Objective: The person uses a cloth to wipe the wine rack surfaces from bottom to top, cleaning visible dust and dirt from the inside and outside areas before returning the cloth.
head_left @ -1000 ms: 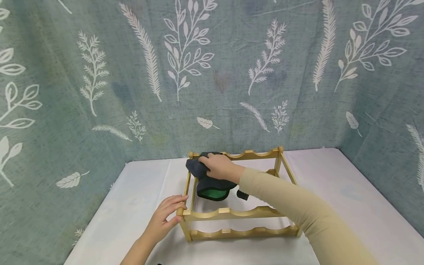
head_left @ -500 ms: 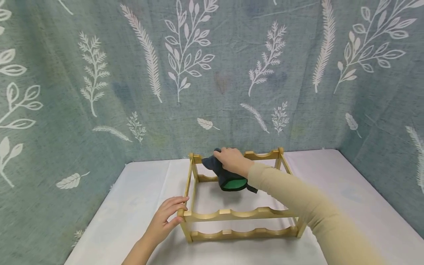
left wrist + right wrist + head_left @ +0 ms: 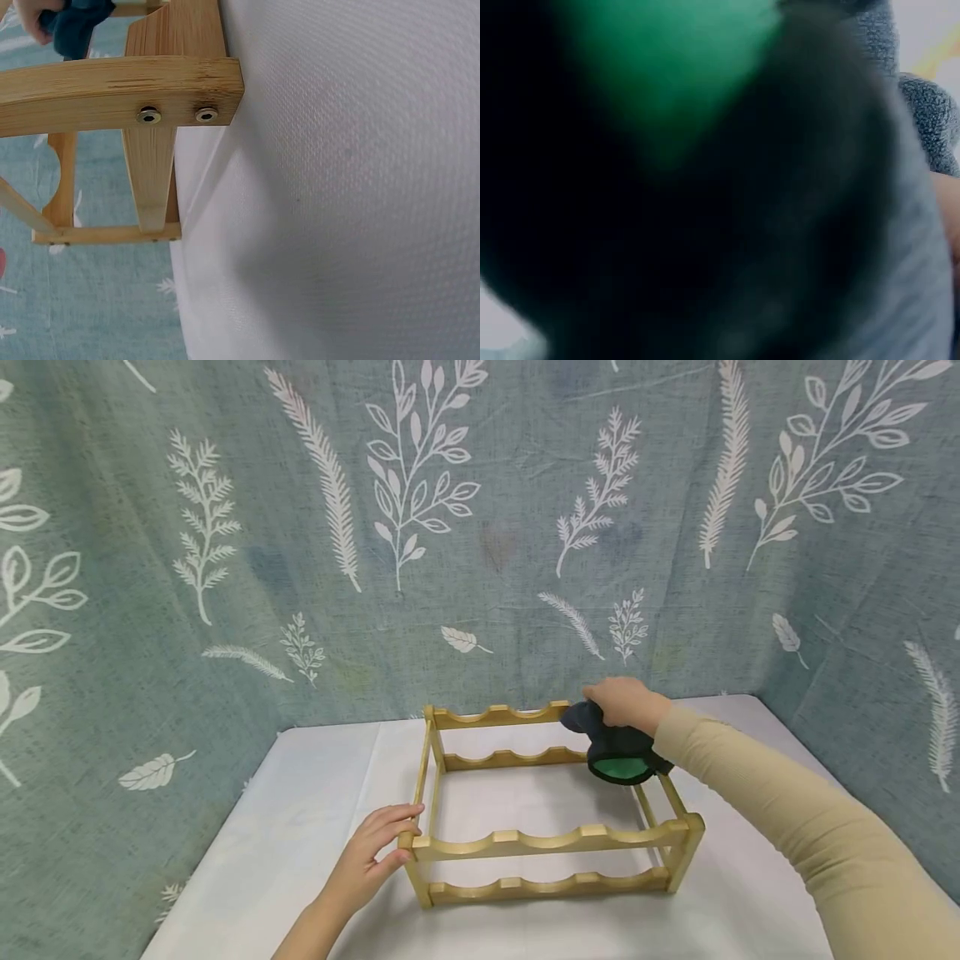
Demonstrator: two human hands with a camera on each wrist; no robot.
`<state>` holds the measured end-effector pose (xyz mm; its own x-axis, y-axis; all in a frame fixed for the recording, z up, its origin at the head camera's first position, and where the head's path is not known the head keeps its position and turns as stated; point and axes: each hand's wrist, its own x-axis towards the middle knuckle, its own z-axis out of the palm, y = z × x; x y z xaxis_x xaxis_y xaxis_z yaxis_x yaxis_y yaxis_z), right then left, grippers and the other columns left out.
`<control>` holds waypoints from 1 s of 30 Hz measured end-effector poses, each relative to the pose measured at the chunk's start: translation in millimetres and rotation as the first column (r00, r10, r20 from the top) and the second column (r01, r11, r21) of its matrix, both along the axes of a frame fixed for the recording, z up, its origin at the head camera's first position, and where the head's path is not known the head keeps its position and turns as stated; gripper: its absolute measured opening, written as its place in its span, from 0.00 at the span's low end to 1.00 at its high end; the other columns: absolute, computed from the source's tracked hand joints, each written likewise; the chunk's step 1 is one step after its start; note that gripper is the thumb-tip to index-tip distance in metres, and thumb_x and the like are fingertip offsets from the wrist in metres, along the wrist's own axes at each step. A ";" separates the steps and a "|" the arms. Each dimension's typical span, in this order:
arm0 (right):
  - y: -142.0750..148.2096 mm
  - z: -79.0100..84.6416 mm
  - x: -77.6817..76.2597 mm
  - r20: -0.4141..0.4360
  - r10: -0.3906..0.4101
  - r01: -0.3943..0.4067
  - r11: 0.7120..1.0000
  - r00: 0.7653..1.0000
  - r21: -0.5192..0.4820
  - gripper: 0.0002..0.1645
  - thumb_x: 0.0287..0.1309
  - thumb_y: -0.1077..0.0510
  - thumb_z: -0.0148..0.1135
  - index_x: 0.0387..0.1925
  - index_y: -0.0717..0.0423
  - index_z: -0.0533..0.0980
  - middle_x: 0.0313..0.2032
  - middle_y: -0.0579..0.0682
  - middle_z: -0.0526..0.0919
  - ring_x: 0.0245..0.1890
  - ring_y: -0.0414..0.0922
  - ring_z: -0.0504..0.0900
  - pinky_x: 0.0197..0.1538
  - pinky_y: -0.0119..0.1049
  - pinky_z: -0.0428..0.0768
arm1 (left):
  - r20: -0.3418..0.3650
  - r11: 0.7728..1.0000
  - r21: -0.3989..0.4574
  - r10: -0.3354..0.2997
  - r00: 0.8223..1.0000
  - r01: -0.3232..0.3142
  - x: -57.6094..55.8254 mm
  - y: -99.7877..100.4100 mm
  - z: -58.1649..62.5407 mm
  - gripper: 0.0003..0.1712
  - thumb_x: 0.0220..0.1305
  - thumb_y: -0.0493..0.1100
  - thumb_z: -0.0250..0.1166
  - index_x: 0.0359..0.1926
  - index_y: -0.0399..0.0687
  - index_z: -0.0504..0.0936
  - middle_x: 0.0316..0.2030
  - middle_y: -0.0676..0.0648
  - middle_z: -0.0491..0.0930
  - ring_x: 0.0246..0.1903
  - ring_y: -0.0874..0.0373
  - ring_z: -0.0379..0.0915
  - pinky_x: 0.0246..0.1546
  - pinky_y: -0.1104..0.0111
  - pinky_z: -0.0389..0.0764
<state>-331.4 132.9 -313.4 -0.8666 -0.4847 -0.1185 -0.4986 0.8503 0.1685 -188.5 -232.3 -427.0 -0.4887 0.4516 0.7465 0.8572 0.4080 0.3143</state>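
Observation:
A wooden bottle rack (image 3: 588, 838) with scalloped rails stands on the white-covered table. At its near left corner my left hand (image 3: 375, 852) holds the frame, fingers over the side rail and thumb at the front corner. My right hand (image 3: 628, 703) grips a dark blue cloth mitt (image 3: 617, 742) with a green inside, over the rack's far right corner. A dark strap hangs at the mitt's right side. Blurred and close, the mitt's green inside (image 3: 682, 67) fills much of the right wrist view. In the left wrist view the rack's end (image 3: 82, 97) shows two screws.
The white tablecloth (image 3: 315, 810) runs under and around the rack. Behind the table and along both sides hangs a blue-green curtain (image 3: 495, 627) with white leaf prints.
My right hand has carried the mitt rightward along the back rail, from the rack's far left corner to its far right. The left hand has stayed at the near left corner.

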 end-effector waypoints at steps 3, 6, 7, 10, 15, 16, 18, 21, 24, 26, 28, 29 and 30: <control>3.6 3.0 -1.3 0.051 -0.020 0.021 0.999 0.999 -0.025 0.22 0.47 0.64 0.56 0.47 0.53 0.67 0.35 0.52 0.75 0.28 0.47 0.73 0.23 0.35 0.69 | 0.001 1.000 -0.002 0.004 1.000 -0.004 0.2 -0.8 0.4 0.13 0.55 0.52 0.51 0.38 0.52 0.74 0.47 0.45 0.71 0.48 0.51 0.62 0.52 0.73 0.57; -7.8 10.5 3.8 0.097 0.023 -0.016 0.997 0.995 -0.080 0.20 0.47 0.62 0.56 0.45 0.52 0.69 0.37 0.52 0.75 0.34 0.49 0.73 0.30 0.38 0.72 | 0.000 1.000 -0.007 0.003 1.000 -0.003 0.2 -0.8 1.2 0.14 0.55 0.52 0.51 0.38 0.52 0.74 0.47 0.45 0.71 0.48 0.52 0.62 0.52 0.73 0.57; -14.9 13.9 7.2 0.109 0.048 -0.036 0.993 0.993 -0.109 0.19 0.47 0.62 0.55 0.44 0.51 0.69 0.38 0.52 0.75 0.34 0.48 0.73 0.31 0.38 0.72 | -0.001 1.000 -0.009 0.001 1.000 -0.001 0.3 -0.7 1.4 0.14 0.55 0.52 0.51 0.38 0.52 0.74 0.47 0.45 0.70 0.48 0.52 0.62 0.52 0.72 0.57; -45.9 21.5 18.3 0.114 0.122 -0.101 0.979 0.986 -0.179 0.20 0.47 0.62 0.55 0.46 0.49 0.68 0.40 0.51 0.74 0.37 0.47 0.73 0.33 0.36 0.71 | 0.008 1.000 -0.006 0.001 1.000 -0.001 1.7 -1.5 1.7 0.14 0.55 0.52 0.51 0.38 0.50 0.74 0.47 0.45 0.70 0.48 0.52 0.62 0.52 0.73 0.57; -103.5 18.4 25.9 0.002 0.210 -0.205 0.959 0.978 -0.194 0.22 0.48 0.59 0.54 0.48 0.46 0.66 0.41 0.49 0.73 0.36 0.44 0.73 0.33 0.34 0.72 | 0.019 1.000 0.014 0.002 1.000 -0.003 3.5 -2.8 1.9 0.15 0.55 0.52 0.51 0.37 0.48 0.74 0.47 0.44 0.71 0.48 0.53 0.62 0.51 0.72 0.57; -112.6 15.5 25.3 -0.021 0.221 -0.220 0.957 0.975 -0.190 0.22 0.49 0.58 0.54 0.48 0.46 0.65 0.40 0.49 0.72 0.35 0.44 0.73 0.33 0.35 0.72 | 0.023 1.000 0.016 0.002 1.000 -0.002 3.3 -2.5 1.7 0.14 0.55 0.52 0.51 0.37 0.49 0.74 0.47 0.44 0.71 0.48 0.53 0.62 0.51 0.73 0.57; -128.1 8.8 23.7 -0.054 0.230 -0.236 0.954 0.972 -0.188 0.22 0.49 0.57 0.55 0.48 0.46 0.65 0.40 0.49 0.72 0.35 0.43 0.73 0.34 0.35 0.73 | 0.032 1.000 0.016 0.001 0.999 -0.001 3.0 -1.7 0.7 0.14 0.55 0.51 0.52 0.37 0.50 0.74 0.47 0.44 0.71 0.49 0.53 0.62 0.52 0.73 0.57; -145.8 -3.9 18.6 -0.080 0.242 -0.253 0.951 0.967 -0.180 0.22 0.50 0.56 0.55 0.49 0.47 0.64 0.40 0.50 0.72 0.33 0.44 0.73 0.34 0.35 0.74 | 0.048 1.000 0.012 0.004 0.999 -0.005 3.4 -0.7 -0.7 0.13 0.55 0.51 0.52 0.38 0.51 0.74 0.48 0.45 0.70 0.49 0.54 0.62 0.52 0.74 0.58; -153.6 -16.7 11.8 -0.115 0.238 -0.254 0.954 0.964 -0.157 0.22 0.50 0.55 0.55 0.49 0.48 0.63 0.39 0.51 0.72 0.32 0.44 0.74 0.33 0.35 0.74 | 0.048 1.000 0.010 0.007 0.999 -0.007 3.4 0.6 -1.7 0.13 0.55 0.51 0.52 0.39 0.52 0.73 0.48 0.44 0.70 0.49 0.54 0.62 0.51 0.74 0.58; -153.7 -23.1 7.9 -0.127 0.227 -0.245 0.958 0.965 -0.147 0.22 0.50 0.55 0.54 0.49 0.48 0.63 0.39 0.52 0.72 0.31 0.44 0.74 0.32 0.34 0.75 | 0.049 1.000 0.005 0.010 0.999 -0.010 3.4 1.4 -1.9 0.12 0.55 0.51 0.52 0.39 0.53 0.73 0.48 0.45 0.70 0.49 0.54 0.62 0.51 0.74 0.58; -149.4 -26.3 5.5 -0.131 0.213 -0.231 0.963 0.968 -0.141 0.22 0.50 0.55 0.55 0.49 0.48 0.63 0.39 0.52 0.72 0.30 0.44 0.74 0.30 0.34 0.75 | 0.051 1.000 0.001 0.010 0.999 -0.010 3.2 2.2 -1.8 0.13 0.55 0.51 0.52 0.39 0.52 0.73 0.48 0.45 0.70 0.49 0.54 0.62 0.51 0.74 0.58; -146.1 -26.6 4.9 -0.129 0.209 -0.225 0.965 0.969 -0.135 0.22 0.50 0.56 0.55 0.49 0.48 0.63 0.38 0.52 0.72 0.30 0.44 0.74 0.30 0.34 0.75 | 0.052 1.000 -0.001 0.008 0.999 -0.008 2.9 2.5 -1.6 0.13 0.55 0.51 0.52 0.39 0.52 0.73 0.48 0.45 0.70 0.49 0.54 0.62 0.51 0.74 0.58; -142.2 -26.5 4.4 -0.125 0.206 -0.222 0.966 0.970 -0.130 0.21 0.50 0.56 0.55 0.48 0.48 0.63 0.38 0.52 0.73 0.30 0.44 0.74 0.29 0.34 0.74 | 0.053 1.000 -0.003 0.008 0.999 -0.008 2.7 2.8 -1.5 0.13 0.55 0.51 0.52 0.39 0.52 0.74 0.48 0.45 0.70 0.49 0.54 0.62 0.51 0.74 0.58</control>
<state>-327.0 -9.3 -339.9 -0.7444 -0.6655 0.0551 -0.6570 0.7446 0.1178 -185.8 -229.5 -428.5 -0.5310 0.4496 0.7183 0.8361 0.4160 0.3577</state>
